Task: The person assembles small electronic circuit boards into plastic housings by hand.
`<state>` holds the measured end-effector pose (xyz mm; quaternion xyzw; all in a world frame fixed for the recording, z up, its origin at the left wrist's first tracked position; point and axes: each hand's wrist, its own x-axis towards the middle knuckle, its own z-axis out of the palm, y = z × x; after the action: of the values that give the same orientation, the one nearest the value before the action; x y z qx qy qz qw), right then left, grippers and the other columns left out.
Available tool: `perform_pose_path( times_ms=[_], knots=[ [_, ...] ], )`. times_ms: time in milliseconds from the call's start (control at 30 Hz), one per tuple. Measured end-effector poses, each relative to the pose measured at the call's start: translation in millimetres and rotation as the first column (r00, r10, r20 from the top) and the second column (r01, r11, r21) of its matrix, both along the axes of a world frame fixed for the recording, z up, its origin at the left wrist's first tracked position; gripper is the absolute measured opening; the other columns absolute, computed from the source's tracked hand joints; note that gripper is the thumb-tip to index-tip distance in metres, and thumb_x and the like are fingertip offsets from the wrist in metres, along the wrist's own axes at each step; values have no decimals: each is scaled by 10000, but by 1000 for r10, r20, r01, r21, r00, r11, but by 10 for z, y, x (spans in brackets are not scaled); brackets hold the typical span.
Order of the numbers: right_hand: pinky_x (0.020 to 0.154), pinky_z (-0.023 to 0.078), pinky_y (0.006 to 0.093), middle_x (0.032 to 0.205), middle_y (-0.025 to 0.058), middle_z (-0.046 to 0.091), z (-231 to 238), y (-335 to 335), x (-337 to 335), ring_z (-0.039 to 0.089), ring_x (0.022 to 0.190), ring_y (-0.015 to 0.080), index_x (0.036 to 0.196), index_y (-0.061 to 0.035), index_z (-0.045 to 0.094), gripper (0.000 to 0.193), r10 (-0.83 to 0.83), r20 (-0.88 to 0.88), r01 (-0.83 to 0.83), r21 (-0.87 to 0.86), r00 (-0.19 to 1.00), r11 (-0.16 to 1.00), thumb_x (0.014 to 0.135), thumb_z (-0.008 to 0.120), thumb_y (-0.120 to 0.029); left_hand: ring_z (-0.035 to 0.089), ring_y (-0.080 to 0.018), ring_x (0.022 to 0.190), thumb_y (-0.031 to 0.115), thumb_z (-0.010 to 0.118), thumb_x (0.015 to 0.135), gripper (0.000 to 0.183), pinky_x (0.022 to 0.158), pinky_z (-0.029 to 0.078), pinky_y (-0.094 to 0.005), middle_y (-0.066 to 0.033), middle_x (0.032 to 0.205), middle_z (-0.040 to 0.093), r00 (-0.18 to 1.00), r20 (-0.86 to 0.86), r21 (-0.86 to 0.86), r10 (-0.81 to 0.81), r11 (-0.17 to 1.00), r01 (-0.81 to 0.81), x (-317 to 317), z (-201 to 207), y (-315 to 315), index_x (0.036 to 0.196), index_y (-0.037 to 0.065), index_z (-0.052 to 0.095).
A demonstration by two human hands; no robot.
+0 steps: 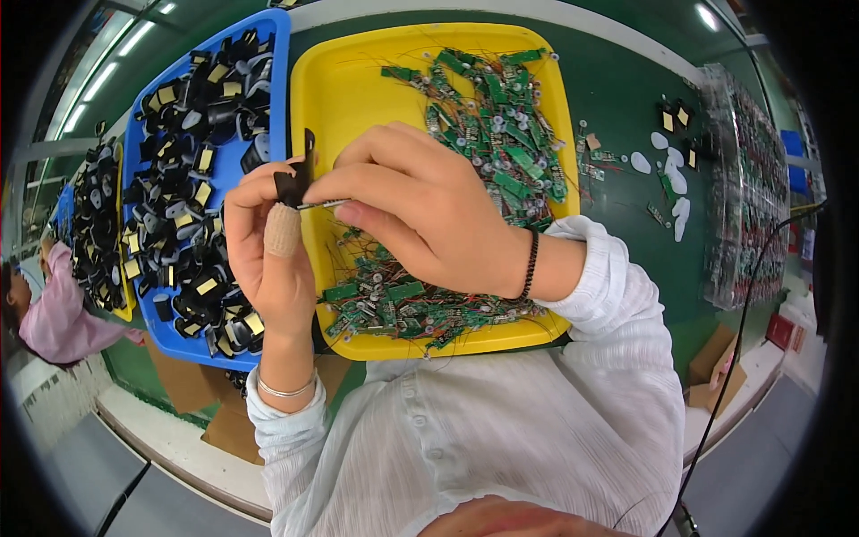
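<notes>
My left hand pinches a small black plastic piece between thumb and fingers, over the left part of the yellow tray. A tan ribbed cover sits on that thumb. My right hand meets it from the right, fingers closed on a thin, narrow piece whose left end reaches the black plastic piece. Its kind is too small to tell. Below and behind my hands, green circuit boards with thin wires and small round parts fill much of the tray.
Left stands a blue tray heaped with black plastic parts, some with pale yellow pads. To the right lie white oval pieces and a stack of clear trays with boards. Another person sits far left. A black cable hangs right.
</notes>
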<state>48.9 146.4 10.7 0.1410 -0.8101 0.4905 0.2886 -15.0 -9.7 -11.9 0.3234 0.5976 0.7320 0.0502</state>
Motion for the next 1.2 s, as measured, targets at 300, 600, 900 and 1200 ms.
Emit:
perform_pose_path(
  times_ms=[300, 600, 900, 1200],
  knots=[
    [576, 479, 225, 749, 57, 600, 39, 151, -33, 585, 661, 114, 835, -3, 597, 123, 263, 325, -116, -409, 908, 905, 741, 639, -70, 478, -158, 913, -64, 599, 735, 320, 809, 385, -256, -102, 998, 481, 931, -277, -93, 236, 958, -271, 47, 122, 39, 1012, 0, 454],
    [496, 415, 170, 641, -5, 550, 70, 170, -15, 523, 575, 39, 827, -2, 560, 104, 488, 330, -55, -782, 808, 620, 792, 617, -82, 508, -116, 921, 187, 489, 865, 362, 827, 388, -238, -70, 1030, 538, 950, 251, -103, -188, 970, 219, 67, 170, -44, 1143, -43, 455],
    [545, 468, 183, 652, 14, 576, 142, 166, -6, 567, 585, 64, 898, 2, 533, 168, 583, 356, -63, -815, 730, 576, 801, 620, -103, 506, -116, 940, 201, 495, 871, 358, 837, 391, -245, -69, 1031, 541, 930, 306, -43, -205, 973, 228, 109, 145, -25, 1131, -42, 458],
    [511, 452, 168, 650, 13, 583, 113, 216, -40, 564, 554, 63, 910, -17, 518, 199, 706, 306, -154, -848, 639, 507, 789, 640, -118, 509, -116, 926, 217, 495, 875, 359, 828, 398, -251, -65, 1018, 545, 910, 337, -16, -241, 965, 262, 121, 148, -44, 1118, -45, 465]
  ],
)
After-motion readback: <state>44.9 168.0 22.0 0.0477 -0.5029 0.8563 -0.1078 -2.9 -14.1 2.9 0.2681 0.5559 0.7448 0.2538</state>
